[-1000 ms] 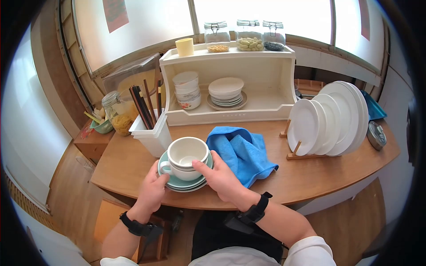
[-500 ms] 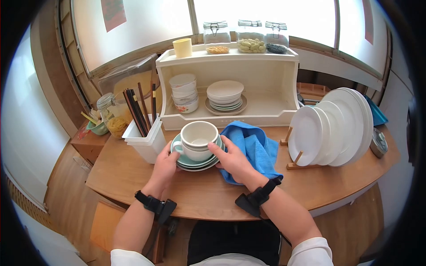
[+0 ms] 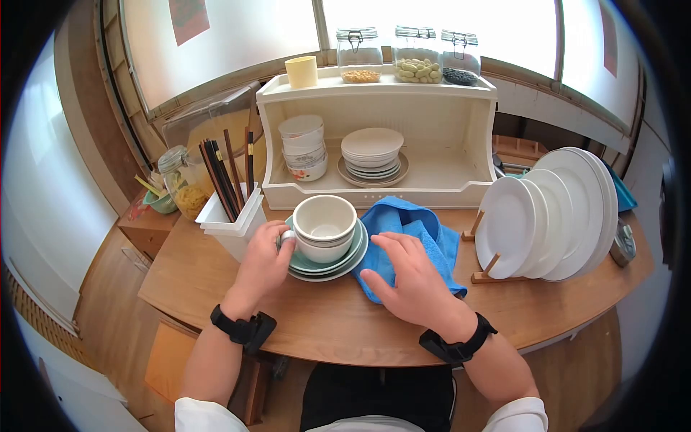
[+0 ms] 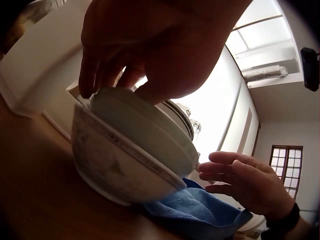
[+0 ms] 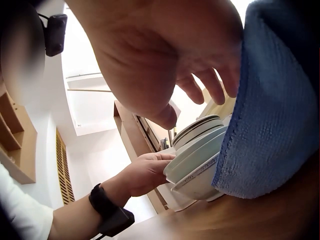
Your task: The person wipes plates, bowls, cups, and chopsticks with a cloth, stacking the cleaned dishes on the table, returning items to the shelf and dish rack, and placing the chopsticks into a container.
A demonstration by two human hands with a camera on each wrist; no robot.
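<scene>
Cups [image 3: 324,229] on green dishes [image 3: 360,248] on the surface [image 3: 331,317]: pinched at the handle [image 3: 286,235] by the left hand [image 3: 265,255]; likely rigid, slick, chippable, best steadied from below; rightward, near the blue cloth [image 3: 443,250], a spread, empty right hand [image 3: 414,288].

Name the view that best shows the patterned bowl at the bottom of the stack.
The left wrist view: the patterned bowl turns its printed side to the camera, close up. The right wrist view shows it partly behind the blue cloth. The head view, from above, gives little beyond its rim under the green dish.
</scene>
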